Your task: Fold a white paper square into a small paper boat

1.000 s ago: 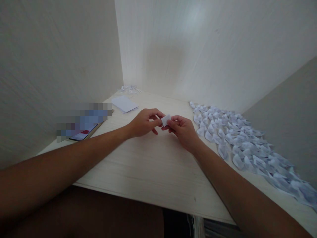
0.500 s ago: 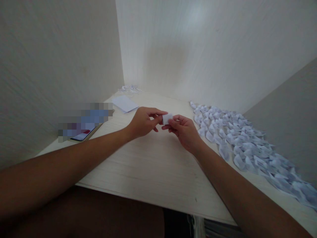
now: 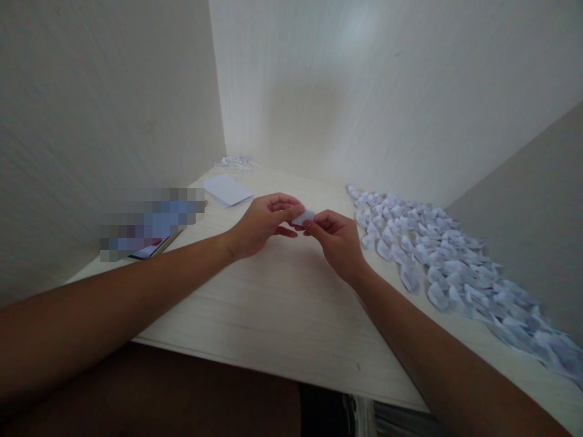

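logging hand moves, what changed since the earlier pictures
The left hand has raised its thumb to the upper left of the small paper. The right hand still pinches it. The paper pieces on the right and the folded sheet stayed put.

Indoor work nook
A pale tabletop (image 3: 255,315) is hemmed by plain walls (image 3: 300,67) beside and beyond the left hand (image 3: 260,224).
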A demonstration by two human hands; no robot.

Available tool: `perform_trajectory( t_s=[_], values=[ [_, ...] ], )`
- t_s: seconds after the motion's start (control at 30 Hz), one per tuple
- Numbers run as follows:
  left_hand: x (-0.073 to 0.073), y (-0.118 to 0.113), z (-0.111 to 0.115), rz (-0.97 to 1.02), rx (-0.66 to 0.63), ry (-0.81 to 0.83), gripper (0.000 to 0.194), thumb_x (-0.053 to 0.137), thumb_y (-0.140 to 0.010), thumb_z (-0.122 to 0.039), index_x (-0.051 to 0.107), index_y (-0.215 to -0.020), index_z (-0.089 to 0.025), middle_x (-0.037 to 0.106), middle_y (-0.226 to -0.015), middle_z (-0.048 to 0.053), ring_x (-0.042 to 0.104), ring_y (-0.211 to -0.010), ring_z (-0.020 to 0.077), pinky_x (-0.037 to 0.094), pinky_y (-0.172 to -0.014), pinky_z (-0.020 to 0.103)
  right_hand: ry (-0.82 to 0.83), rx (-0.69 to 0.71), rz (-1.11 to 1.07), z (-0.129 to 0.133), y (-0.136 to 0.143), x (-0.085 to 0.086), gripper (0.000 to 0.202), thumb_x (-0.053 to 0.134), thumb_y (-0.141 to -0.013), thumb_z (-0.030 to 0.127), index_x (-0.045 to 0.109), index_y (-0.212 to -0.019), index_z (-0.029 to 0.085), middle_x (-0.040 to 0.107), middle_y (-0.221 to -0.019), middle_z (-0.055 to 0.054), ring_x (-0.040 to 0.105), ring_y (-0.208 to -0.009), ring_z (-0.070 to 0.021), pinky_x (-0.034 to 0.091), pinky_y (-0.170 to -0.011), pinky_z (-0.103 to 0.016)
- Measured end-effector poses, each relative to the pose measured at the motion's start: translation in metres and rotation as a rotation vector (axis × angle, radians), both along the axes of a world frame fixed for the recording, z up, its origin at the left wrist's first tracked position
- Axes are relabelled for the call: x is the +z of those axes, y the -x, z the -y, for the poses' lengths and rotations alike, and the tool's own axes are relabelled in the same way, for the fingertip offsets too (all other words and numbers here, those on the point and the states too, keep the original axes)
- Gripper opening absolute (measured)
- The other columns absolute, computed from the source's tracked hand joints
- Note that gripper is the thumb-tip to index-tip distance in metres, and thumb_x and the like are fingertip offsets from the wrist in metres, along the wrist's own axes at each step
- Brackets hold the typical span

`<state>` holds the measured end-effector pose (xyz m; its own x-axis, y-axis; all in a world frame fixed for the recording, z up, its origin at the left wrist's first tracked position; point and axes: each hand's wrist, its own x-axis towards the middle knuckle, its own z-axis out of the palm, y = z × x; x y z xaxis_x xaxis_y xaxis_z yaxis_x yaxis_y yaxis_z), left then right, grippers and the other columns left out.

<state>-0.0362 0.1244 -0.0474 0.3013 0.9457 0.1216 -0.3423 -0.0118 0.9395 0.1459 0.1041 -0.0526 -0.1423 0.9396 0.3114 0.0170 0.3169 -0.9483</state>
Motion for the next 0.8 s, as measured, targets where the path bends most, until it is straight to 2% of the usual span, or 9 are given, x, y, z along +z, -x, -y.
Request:
perform_trajectory(
  t_s=[0.1, 0.2, 0.33, 0.47, 0.57, 0.67, 0.8],
  values=[
    [0.0, 0.005, -0.004, -0.049, -0.099, -0.005, 0.045, 0.097, -0.072, -0.043, 0.077, -0.098, -0.013, 0.075, -0.083, 0.005, 0.07, -0.075, 0.0149, 0.063, -0.063, 0.027, 0.007, 0.025, -0.004, -0.001, -0.001, 0.0, 0.029, 0.089, -0.078, 0.044, 0.07, -0.074, 0.023, 0.079, -0.076, -0.002, 0.077, -0.077, -0.0189, 0.063, -0.079, -0.037],
    [-0.001, 0.01, -0.008, -0.107, -0.124, -0.029, 0.039, 0.096, -0.073, -0.043, 0.077, -0.088, -0.012, 0.074, -0.081, 0.006, 0.069, -0.075, 0.0141, 0.062, -0.065, 0.026, 0.012, 0.036, 0.004, -0.003, -0.003, -0.001, 0.025, 0.089, -0.078, 0.04, 0.071, -0.075, 0.023, 0.079, -0.076, -0.002, 0.077, -0.075, -0.0181, 0.062, -0.077, -0.035],
    [-0.002, 0.012, -0.012, -0.139, -0.111, -0.054, 0.036, 0.096, -0.072, -0.04, 0.076, -0.083, -0.013, 0.074, -0.076, 0.004, 0.07, -0.071, 0.0136, 0.059, -0.063, 0.024, 0.018, 0.028, 0.049, -0.005, -0.005, -0.003, 0.023, 0.088, -0.078, 0.039, 0.072, -0.075, 0.022, 0.081, -0.078, -0.003, 0.076, -0.074, -0.0174, 0.06, -0.074, -0.033],
    [-0.003, 0.01, -0.012, -0.147, -0.099, -0.128, 0.034, 0.094, -0.074, -0.04, 0.075, -0.085, -0.014, 0.077, -0.078, 0.004, 0.073, -0.073, 0.0146, 0.062, -0.07, 0.028, 0.011, -0.006, 0.117, -0.003, -0.005, -0.003, 0.024, 0.087, -0.079, 0.042, 0.075, -0.076, 0.021, 0.081, -0.078, -0.005, 0.074, -0.072, -0.0172, 0.057, -0.071, -0.032],
    [-0.002, 0.008, -0.011, -0.224, -0.087, -0.219, 0.031, 0.091, -0.079, -0.039, 0.075, -0.086, -0.013, 0.078, -0.079, 0.006, 0.074, -0.073, 0.0147, 0.062, -0.073, 0.029, 0.012, 0.0, 0.139, -0.001, -0.004, -0.001, 0.03, 0.089, -0.077, 0.047, 0.075, -0.074, 0.021, 0.081, -0.077, -0.006, 0.074, -0.071, -0.0177, 0.056, -0.068, -0.032],
    [-0.003, 0.006, -0.008, -0.292, -0.013, -0.312, 0.028, 0.088, -0.082, -0.037, 0.074, -0.084, -0.013, 0.077, -0.076, 0.005, 0.072, -0.07, 0.0133, 0.062, -0.072, 0.028, -0.003, -0.013, 0.153, 0.001, -0.002, 0.0, 0.031, 0.088, -0.078, 0.049, 0.077, -0.074, 0.02, 0.081, -0.077, -0.006, 0.074, -0.071, -0.0182, 0.055, -0.067, -0.032],
    [-0.006, -0.001, -0.002, -0.165, 0.048, -0.221, 0.04, 0.096, -0.072, -0.037, 0.072, -0.094, -0.014, 0.074, -0.082, 0.001, 0.075, -0.074, 0.0144, 0.064, -0.074, 0.03, -0.017, -0.125, 0.115, 0.001, -0.002, 0.0, 0.026, 0.088, -0.078, 0.044, 0.077, -0.072, 0.021, 0.079, -0.072, -0.004, 0.071, -0.068, -0.0169, 0.054, -0.067, -0.032]
  ],
)
